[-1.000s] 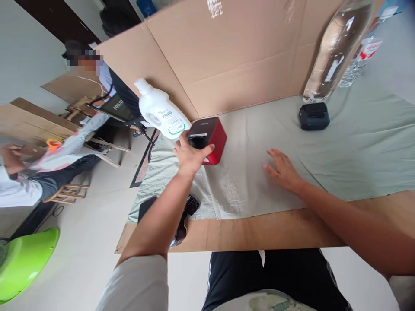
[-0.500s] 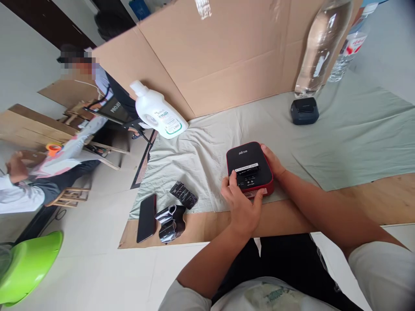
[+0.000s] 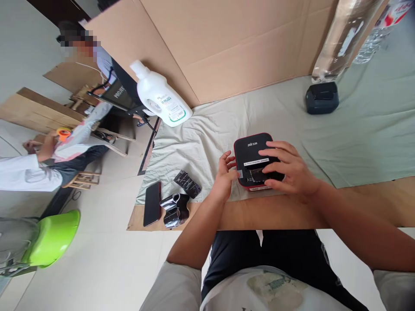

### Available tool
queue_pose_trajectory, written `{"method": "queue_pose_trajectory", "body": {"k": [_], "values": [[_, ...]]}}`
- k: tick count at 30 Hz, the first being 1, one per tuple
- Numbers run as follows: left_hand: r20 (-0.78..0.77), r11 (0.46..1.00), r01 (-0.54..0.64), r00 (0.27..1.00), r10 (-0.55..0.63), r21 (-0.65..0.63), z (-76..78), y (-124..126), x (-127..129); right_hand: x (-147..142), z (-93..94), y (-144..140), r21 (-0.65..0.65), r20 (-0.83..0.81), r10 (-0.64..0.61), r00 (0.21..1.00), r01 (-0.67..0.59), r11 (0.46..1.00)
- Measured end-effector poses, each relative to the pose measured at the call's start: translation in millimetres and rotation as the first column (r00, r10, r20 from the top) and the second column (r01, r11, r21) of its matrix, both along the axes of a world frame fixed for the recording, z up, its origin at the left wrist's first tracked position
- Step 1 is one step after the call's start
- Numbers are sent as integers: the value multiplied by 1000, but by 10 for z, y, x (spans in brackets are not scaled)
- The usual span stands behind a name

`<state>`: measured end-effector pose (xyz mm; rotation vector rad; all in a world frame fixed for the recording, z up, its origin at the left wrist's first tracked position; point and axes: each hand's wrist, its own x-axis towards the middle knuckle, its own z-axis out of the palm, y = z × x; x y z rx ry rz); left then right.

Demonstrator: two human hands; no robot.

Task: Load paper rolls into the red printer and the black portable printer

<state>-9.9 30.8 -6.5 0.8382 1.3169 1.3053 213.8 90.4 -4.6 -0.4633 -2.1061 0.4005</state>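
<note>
The black and red box (image 3: pixel 247 152) is under the right hand's (image 3: pixel 293 173) spread fingers, beside the left hand (image 3: pixel 224 179), whose grip I can't tell.

Jug (image 3: pixel 164 97), white, label edged in green, a cardboard panel (image 3: pixel 240 47) directly behind it. In front of the jug: one phone (image 3: pixel 152 204), dark, lying flat, with two glossy black pieces (image 3: pixel 187 185) near it; well right of the jug: one dark case (image 3: pixel 322 98), one large clear bottle (image 3: pixel 345 43), one smaller bottle (image 3: pixel 371 45), red-and-white label. Left of the jug: one chair (image 3: pixel 120 96), one roll of tape (image 3: pixel 64 134), orange, one wooden stool (image 3: pixel 83 178), one green tub (image 3: pixel 55 237).
</note>
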Motion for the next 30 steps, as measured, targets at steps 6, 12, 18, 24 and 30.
{"method": "queue_pose_trajectory", "body": {"k": [6,12,18,24,30], "values": [[31,997,81,996,-81,-4,-39,143,-3,-72,-224,-150,237,-97,-155,983,175,956],[122,990,140,983,-138,-11,-45,171,-16,-121,-272,-138,260,-115,-195,974,219,940],[43,991,131,991,-130,-23,6,121,-12,-84,-339,-51,134,-194,-142,971,170,976],[-586,984,12,805,97,180,346,142,-4,-79,-385,28,-51,-285,-245,927,240,969],[-883,876,464,346,-317,-133,531,602,325,-84,-450,77,-100,-281,-304,910,288,952]]}}
